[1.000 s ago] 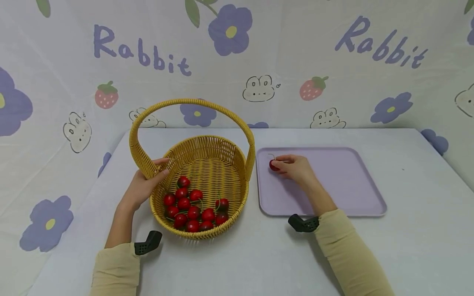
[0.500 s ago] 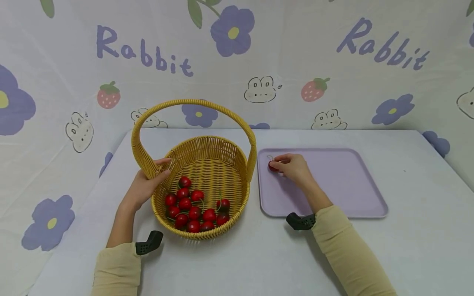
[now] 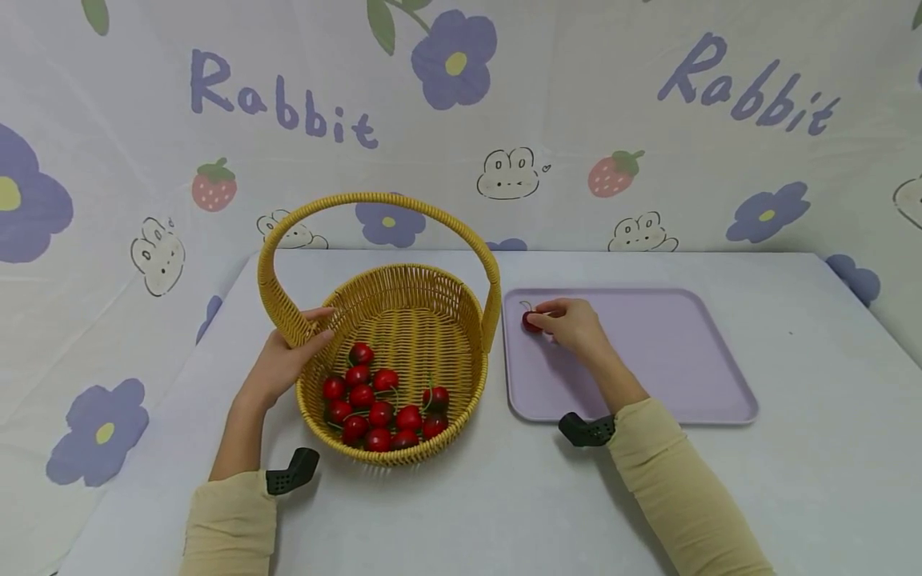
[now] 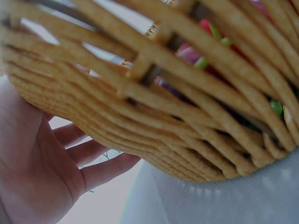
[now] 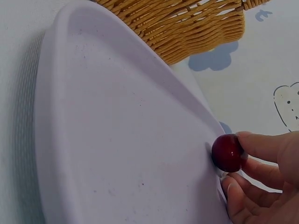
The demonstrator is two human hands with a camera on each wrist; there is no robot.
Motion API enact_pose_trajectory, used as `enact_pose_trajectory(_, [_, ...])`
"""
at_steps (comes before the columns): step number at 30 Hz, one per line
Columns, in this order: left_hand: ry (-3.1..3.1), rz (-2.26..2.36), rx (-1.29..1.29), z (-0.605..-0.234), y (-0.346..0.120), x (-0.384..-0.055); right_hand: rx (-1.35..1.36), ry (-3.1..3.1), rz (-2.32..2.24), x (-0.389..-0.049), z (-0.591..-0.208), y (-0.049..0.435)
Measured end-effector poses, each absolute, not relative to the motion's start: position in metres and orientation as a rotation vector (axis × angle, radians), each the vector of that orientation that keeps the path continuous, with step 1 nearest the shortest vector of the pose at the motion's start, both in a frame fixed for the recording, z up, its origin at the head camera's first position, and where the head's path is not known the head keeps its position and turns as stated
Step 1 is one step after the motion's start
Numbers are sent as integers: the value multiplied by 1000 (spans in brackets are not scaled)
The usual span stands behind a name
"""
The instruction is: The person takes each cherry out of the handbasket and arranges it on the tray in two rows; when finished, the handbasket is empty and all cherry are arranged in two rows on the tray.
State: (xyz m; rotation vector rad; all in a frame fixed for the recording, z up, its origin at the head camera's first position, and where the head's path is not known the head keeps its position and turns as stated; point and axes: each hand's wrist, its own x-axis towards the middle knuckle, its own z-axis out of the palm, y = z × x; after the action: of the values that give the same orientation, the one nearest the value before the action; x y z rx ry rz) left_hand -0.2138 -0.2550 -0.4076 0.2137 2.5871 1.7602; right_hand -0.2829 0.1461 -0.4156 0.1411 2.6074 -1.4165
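A yellow woven basket [image 3: 403, 320] with a tall arched handle stands left of centre, and several red cherries [image 3: 380, 414] with green stems lie along its near side. My left hand [image 3: 284, 360] grips the basket's left rim by the foot of the handle, thumb over the edge. In the left wrist view its fingers [image 4: 110, 170] reach behind the basket wall. At the far left corner of a pale purple tray [image 3: 648, 352], my right hand [image 3: 576, 324] pinches one dark red cherry [image 5: 229, 153] between thumb and fingers. That cherry's thin stem points up and away.
Close to the basket's right side lies the tray, its raised lip [image 3: 507, 360] a short gap from the weave. A white cloth [image 3: 468, 512] covers the table, and a printed curtain [image 3: 562, 104] hangs behind it.
My right hand, with the cherry, has shifted slightly left and away over the tray corner. The left hand keeps its grip on the basket. The head view has drifted a little.
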Motion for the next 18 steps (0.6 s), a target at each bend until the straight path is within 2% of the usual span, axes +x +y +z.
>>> enact_pose_trajectory(12, [2584,1762,218,-408,-255,-214,106,2661,-1350,-281,-411,150])
enact_pose_trajectory(18, [2589,1755,212,-407,-255,-214,85,2531,-1502,-277,-402,159])
